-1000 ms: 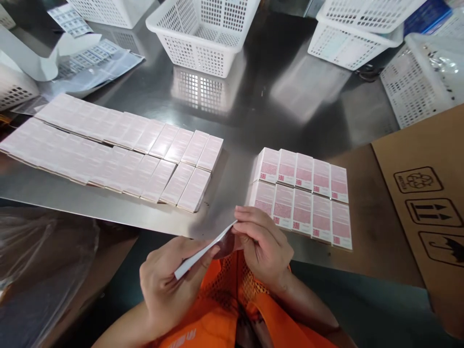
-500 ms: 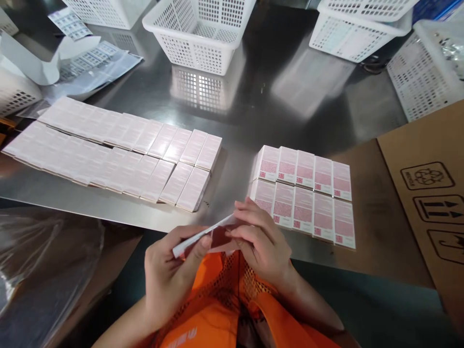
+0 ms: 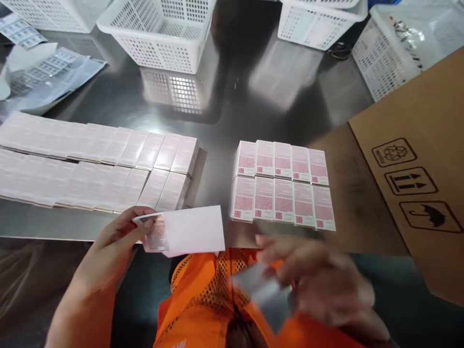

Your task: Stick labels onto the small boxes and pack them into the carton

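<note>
My left hand is closed on one end of a white folded card piece, thumb on top. A shiny, copper-tinted patch shows on that piece beside the fingers. On the right, my right hand is smeared by motion, with a flat silvery piece at its fingertips; its exact kind is too blurred to tell. Just beyond the hands, small pink-and-white boxes stand in two rows on the metal table. Two longer rows of pale pink boxes lie to the left.
White perforated baskets stand at the back, including a middle basket and a right basket holding small items. A brown cardboard box borders the right side. Printed sheets in clear plastic lie at the back left.
My hands have moved apart. The left has carried the white card piece leftward, and the right has swung right and down with the silvery piece. The view has shifted to the right.
</note>
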Action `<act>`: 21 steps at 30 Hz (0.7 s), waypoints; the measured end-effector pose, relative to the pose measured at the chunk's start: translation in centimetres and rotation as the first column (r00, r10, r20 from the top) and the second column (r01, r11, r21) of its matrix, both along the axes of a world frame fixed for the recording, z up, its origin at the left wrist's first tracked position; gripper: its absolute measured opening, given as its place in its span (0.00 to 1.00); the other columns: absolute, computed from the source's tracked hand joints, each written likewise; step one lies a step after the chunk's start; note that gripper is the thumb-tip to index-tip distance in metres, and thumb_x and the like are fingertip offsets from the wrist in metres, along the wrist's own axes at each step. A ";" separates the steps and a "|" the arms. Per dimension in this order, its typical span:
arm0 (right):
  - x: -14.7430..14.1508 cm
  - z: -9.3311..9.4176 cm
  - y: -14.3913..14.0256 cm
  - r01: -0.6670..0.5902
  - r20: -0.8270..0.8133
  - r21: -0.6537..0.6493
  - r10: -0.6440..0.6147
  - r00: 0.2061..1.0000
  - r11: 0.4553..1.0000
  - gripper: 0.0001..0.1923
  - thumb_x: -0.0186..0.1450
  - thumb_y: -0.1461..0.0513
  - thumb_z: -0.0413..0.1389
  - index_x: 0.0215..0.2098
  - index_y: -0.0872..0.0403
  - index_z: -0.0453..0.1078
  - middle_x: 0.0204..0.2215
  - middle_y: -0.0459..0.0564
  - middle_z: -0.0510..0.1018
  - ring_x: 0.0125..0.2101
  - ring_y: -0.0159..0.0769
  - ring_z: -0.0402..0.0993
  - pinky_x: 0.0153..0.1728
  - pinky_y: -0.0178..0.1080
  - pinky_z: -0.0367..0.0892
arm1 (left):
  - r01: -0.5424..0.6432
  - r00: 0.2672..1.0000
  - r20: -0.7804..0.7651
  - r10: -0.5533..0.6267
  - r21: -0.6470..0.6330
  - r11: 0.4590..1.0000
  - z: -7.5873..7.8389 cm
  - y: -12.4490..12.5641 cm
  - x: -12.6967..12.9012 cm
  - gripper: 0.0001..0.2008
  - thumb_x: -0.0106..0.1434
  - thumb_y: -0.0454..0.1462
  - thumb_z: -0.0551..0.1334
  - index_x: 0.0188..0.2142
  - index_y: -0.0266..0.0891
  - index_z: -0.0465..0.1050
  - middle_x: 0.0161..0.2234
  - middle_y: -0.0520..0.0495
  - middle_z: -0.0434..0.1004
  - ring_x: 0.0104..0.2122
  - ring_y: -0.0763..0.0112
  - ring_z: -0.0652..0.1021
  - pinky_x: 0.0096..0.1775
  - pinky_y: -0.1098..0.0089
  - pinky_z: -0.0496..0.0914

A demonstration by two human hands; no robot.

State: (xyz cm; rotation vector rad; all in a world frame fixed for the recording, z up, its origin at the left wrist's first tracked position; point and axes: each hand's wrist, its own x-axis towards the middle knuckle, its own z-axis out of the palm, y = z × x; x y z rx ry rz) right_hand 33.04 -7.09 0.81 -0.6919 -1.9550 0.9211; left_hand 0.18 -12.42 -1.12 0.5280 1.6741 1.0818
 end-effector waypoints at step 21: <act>-2.6 -0.6 9.6 0.148 0.035 -0.578 -0.157 0.987 0.802 0.13 0.54 0.64 0.68 0.31 0.53 0.68 0.29 0.43 0.74 0.29 0.28 0.74 0.27 0.29 0.71 | 0.522 0.826 -0.209 -0.523 -0.064 0.851 1.7 6.7 11.6 0.21 0.66 0.51 0.56 0.25 0.38 0.70 0.16 0.55 0.66 0.15 0.79 0.61 0.20 0.74 0.53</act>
